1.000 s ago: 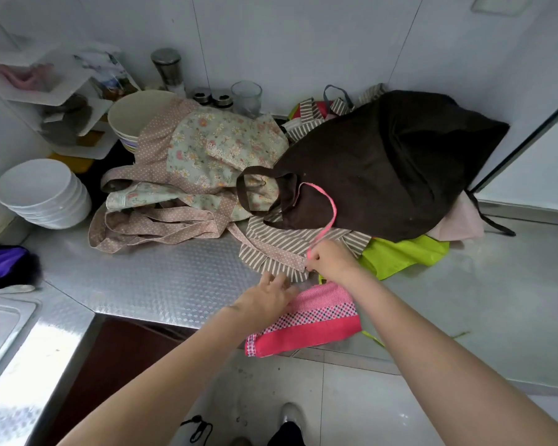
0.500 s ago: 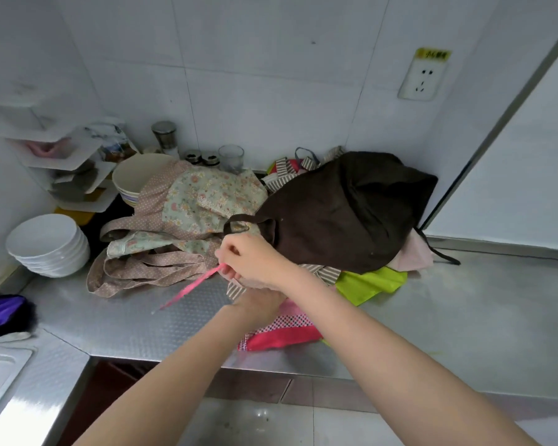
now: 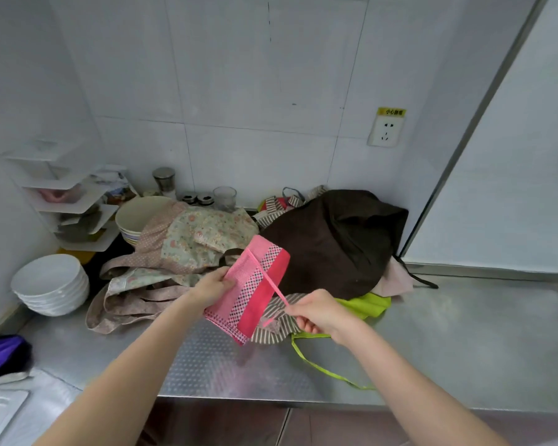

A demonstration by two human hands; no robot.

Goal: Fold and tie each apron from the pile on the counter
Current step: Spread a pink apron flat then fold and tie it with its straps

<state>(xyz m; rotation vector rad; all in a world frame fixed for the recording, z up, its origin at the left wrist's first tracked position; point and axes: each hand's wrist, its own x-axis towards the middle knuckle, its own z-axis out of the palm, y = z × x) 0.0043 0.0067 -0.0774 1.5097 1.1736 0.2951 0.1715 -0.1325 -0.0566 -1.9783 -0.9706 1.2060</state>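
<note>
Around the brown apron (image 3: 329, 243) heaped on the counter (image 3: 464, 342), five other aprons show: one folded pink apron (image 3: 252, 294) held up before it, one floral apron (image 3: 200, 239) to its left, one striped apron (image 3: 276, 323) and one lime-green apron (image 3: 364, 305) under it, and one pale pink apron (image 3: 397, 278) at its right. Farther left stand two stacks of bowls (image 3: 50, 284), and behind it one glass (image 3: 224, 197).

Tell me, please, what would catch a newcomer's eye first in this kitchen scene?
Centre frame, the folded pink apron is held above the counter: the left hand grips its edge, the right hand pulls its pink strap across it. Behind lies the pile, topped by a dark brown apron, with stacked white bowls far left.
</note>
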